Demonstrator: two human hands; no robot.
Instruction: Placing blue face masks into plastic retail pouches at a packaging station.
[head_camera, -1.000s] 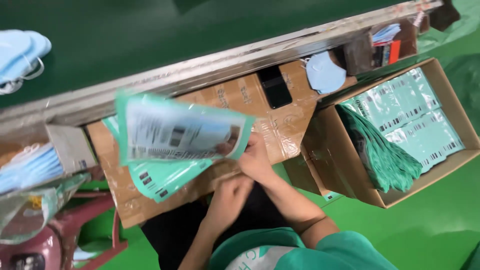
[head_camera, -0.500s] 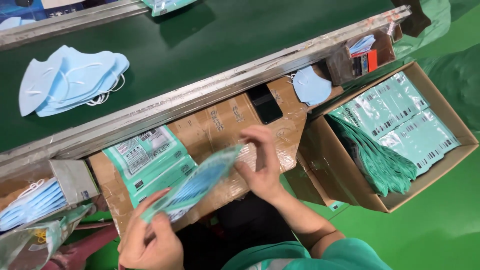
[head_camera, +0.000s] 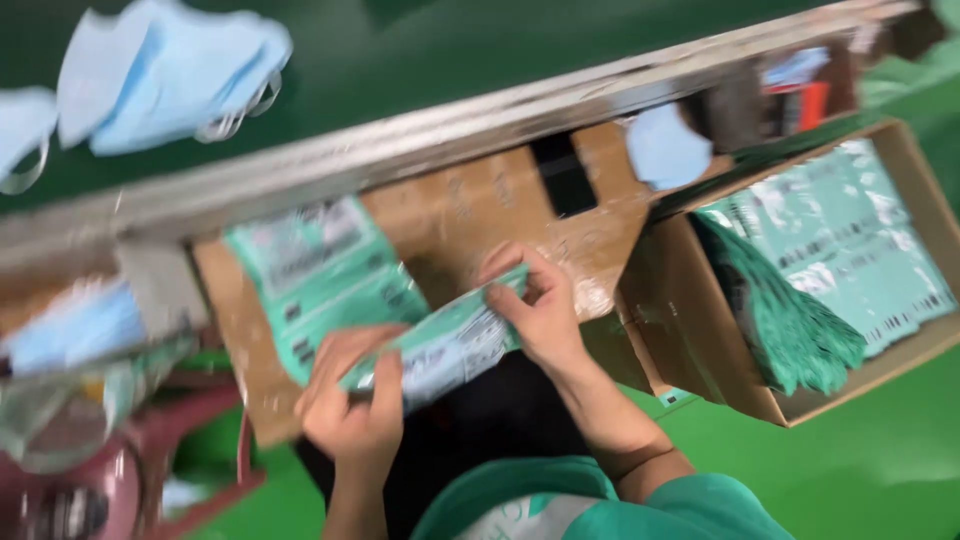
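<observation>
Bright, even overhead light with soft shadows. Strong motion blur smears the whole view, worst at the left edge. Glare glints off the taped cardboard (head_camera: 590, 250).

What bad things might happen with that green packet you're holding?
Both hands, left hand and right hand, pinch the green packet only at its ends, so it might slip or bend. The cardboard tray below already carries a stack of packets near its edge, so a nudge might tip them off.

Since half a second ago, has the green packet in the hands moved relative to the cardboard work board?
Yes. The green packet has shifted right over the cardboard board, now pinched at both ends by the left hand and right hand.
</observation>
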